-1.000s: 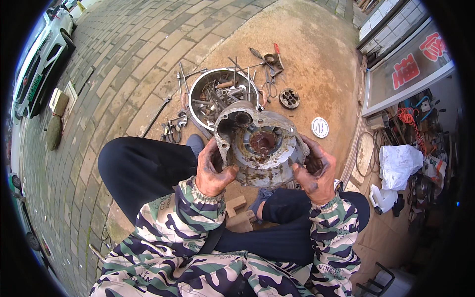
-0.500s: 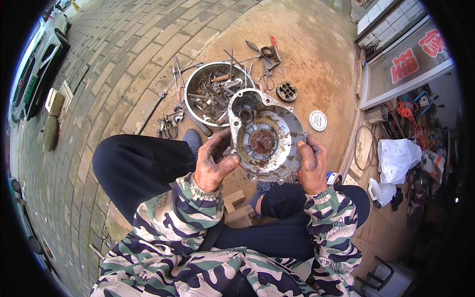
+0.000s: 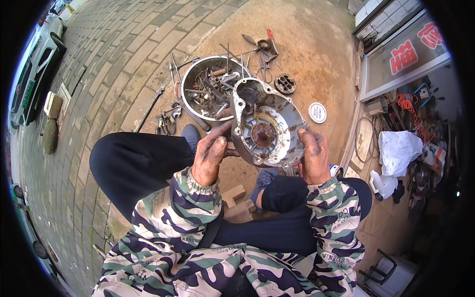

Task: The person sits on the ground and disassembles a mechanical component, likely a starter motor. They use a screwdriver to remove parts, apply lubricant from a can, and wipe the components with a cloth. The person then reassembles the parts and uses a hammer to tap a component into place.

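Observation:
A metal gear housing [image 3: 292,121], greasy inside with a rusty brown round centre, is held up above my knees, its hollow side toward me. My left hand [image 3: 210,153] grips its left wall, thumb up and fingers partly hidden behind it. At the opposite rim, my right hand [image 3: 314,153] clasps the edge with the thumb on top; its other fingers are mostly out of sight. Both hands are dark with grease. Just beyond the housing stands a round metal basin [image 3: 186,84] full of tools and loose metal parts, partly covered by the housing.
Pliers and wrenches [image 3: 168,119] lie left of the basin. A round part with holes [image 3: 285,83] and a white lid [image 3: 317,113] rest on the ground to the right. Wood blocks [image 3: 237,205] sit between my feet. A white jug [image 3: 383,184] and clutter line the doorway at right.
The housing has tilted, so its outer left wall shows more and its lower rim has risen. My left hand has turned with it, thumb now pointing up.

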A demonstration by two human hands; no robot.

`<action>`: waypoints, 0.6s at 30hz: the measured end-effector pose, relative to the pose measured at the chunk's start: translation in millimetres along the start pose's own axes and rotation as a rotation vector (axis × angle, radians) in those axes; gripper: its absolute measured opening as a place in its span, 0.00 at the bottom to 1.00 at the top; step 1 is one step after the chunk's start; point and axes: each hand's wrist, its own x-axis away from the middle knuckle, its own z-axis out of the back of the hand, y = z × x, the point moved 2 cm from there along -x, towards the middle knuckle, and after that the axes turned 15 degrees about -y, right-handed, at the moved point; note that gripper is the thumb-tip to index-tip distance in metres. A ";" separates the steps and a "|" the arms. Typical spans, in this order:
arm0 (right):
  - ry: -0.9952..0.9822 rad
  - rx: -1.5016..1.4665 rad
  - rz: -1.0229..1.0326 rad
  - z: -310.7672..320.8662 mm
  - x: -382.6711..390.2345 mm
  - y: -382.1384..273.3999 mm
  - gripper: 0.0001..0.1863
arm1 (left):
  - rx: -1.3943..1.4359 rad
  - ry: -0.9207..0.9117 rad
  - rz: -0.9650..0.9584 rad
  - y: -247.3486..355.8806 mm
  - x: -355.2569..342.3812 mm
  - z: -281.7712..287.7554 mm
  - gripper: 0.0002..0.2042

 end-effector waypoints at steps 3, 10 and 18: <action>0.030 -0.224 -0.116 2.0 0.1 0.9 0.15 | 0.041 0.020 0.012 10.0 -1.1 -2.2 0.42; 0.091 -0.508 -0.187 28.5 2.9 -0.6 0.13 | -0.024 0.370 -0.072 3.6 -2.6 32.9 0.20; -0.041 -0.701 -0.244 49.0 2.3 4.9 0.25 | -0.257 0.153 0.012 15.5 -2.8 22.3 0.21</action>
